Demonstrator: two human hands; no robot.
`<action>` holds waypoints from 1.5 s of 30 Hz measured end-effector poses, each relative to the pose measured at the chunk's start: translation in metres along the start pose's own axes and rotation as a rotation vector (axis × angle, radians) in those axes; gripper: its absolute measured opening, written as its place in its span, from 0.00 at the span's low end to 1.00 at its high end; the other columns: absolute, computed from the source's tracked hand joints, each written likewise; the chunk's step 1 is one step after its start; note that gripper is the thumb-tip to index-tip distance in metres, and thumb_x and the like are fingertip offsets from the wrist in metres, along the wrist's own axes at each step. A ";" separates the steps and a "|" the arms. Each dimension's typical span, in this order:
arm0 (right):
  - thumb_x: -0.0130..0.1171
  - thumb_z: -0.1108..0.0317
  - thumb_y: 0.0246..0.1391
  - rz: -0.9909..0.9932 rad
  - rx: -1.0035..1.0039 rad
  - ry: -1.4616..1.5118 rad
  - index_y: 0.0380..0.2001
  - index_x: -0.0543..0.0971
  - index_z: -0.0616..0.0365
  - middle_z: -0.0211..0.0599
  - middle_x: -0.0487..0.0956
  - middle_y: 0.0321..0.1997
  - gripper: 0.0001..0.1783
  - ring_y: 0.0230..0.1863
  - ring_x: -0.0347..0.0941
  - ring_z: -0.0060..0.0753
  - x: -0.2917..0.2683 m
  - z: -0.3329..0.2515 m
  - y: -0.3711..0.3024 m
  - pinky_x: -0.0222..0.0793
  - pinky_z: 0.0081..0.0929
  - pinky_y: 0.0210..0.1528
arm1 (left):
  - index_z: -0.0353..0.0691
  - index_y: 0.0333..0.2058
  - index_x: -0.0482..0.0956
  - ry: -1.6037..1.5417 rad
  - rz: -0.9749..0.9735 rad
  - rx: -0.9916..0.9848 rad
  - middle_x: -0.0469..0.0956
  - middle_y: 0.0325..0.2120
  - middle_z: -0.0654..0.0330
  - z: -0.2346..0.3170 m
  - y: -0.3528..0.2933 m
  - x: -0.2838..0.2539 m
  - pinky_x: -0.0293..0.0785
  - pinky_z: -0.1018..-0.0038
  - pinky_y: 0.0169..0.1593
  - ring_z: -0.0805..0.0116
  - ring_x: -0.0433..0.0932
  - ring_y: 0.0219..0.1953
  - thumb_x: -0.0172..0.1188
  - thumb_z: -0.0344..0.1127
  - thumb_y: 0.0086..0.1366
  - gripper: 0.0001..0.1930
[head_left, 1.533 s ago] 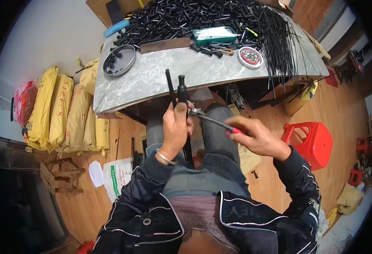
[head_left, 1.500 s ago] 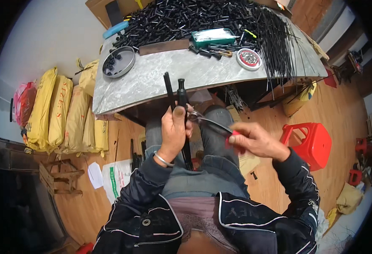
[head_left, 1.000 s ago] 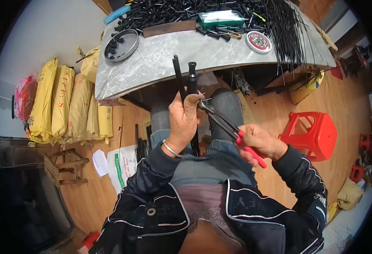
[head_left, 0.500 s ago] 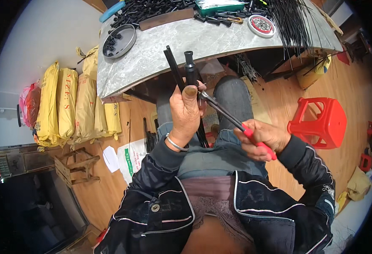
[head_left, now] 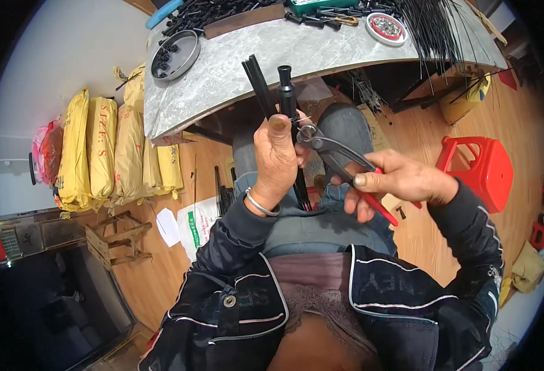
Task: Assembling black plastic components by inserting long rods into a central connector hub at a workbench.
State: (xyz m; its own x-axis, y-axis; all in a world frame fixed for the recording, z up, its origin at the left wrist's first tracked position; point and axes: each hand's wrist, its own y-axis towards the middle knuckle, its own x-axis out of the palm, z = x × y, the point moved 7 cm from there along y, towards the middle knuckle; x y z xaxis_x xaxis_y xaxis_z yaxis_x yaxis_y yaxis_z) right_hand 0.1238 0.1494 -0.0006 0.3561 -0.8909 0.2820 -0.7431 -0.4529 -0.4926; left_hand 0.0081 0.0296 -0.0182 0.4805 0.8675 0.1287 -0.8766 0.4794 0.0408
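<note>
My left hand (head_left: 273,151) is closed around a black turned fitting (head_left: 286,93) with a flared top and a bundle of thin black rods (head_left: 257,80). The rods run down past my palm, between my thighs. Thin wire ends (head_left: 303,119) stick out beside my left fingers. In my right hand (head_left: 402,178) is a pair of pincers (head_left: 329,146) with dark jaws and red handles. Their round head sits at the wire by the left fingertips, and the handles are spread apart. Whether the jaws touch the wire is too small to tell.
A grey marble-patterned table (head_left: 241,68) lies ahead, bearing a round tray (head_left: 188,62), a pile of black parts (head_left: 222,13), a dish of small metal bits (head_left: 387,28) and long black rods (head_left: 432,31). A red stool (head_left: 491,176) stands right; yellow sacks (head_left: 102,142) lean left.
The pincers' handles have gone from pressed together to spread, and the head has turned to show its broad side. My right hand has opened out around the handles. The left grip looks the same.
</note>
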 end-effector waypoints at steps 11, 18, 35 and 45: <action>0.47 0.51 0.65 0.056 0.058 0.430 0.28 0.66 0.57 0.24 0.62 0.16 0.20 0.13 0.55 0.17 0.035 0.030 0.020 0.58 0.20 0.15 | 0.37 0.32 0.73 -0.037 0.036 -0.036 0.64 0.13 0.69 0.003 0.001 0.002 0.57 0.82 0.16 0.81 0.61 0.12 0.39 0.71 0.62 0.36; 0.47 0.59 0.65 0.172 0.092 -0.243 0.24 0.67 0.59 0.26 0.65 0.15 0.17 0.11 0.63 0.18 -0.002 -0.016 -0.008 0.60 0.18 0.11 | 0.36 0.33 0.70 -0.097 -0.030 -0.038 0.61 0.13 0.69 0.000 0.000 0.007 0.56 0.82 0.16 0.81 0.60 0.13 0.40 0.70 0.62 0.35; 0.54 0.63 0.61 0.414 0.069 -0.702 0.29 0.68 0.63 0.36 0.69 0.17 0.14 0.16 0.68 0.33 -0.008 -0.031 -0.017 0.64 0.29 0.18 | 0.36 0.34 0.71 0.015 0.052 0.066 0.60 0.12 0.70 -0.002 -0.002 0.019 0.55 0.81 0.16 0.81 0.59 0.13 0.45 0.65 0.65 0.31; 0.61 0.81 0.42 0.890 -0.469 -1.092 0.37 0.64 0.60 0.47 0.71 0.30 0.20 0.31 0.71 0.53 -0.022 -0.039 -0.033 0.67 0.37 0.32 | 0.39 0.34 0.70 -0.178 -0.004 -0.087 0.57 0.13 0.70 -0.006 0.006 -0.002 0.56 0.83 0.19 0.81 0.58 0.14 0.43 0.69 0.62 0.33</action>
State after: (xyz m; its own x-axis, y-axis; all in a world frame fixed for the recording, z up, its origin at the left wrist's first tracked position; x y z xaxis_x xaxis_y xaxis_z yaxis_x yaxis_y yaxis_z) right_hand 0.1183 0.1854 0.0418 -0.2215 -0.5435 -0.8096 -0.9749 0.1047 0.1965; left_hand 0.0018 0.0316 -0.0240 0.4651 0.8319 0.3026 -0.8653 0.4995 -0.0432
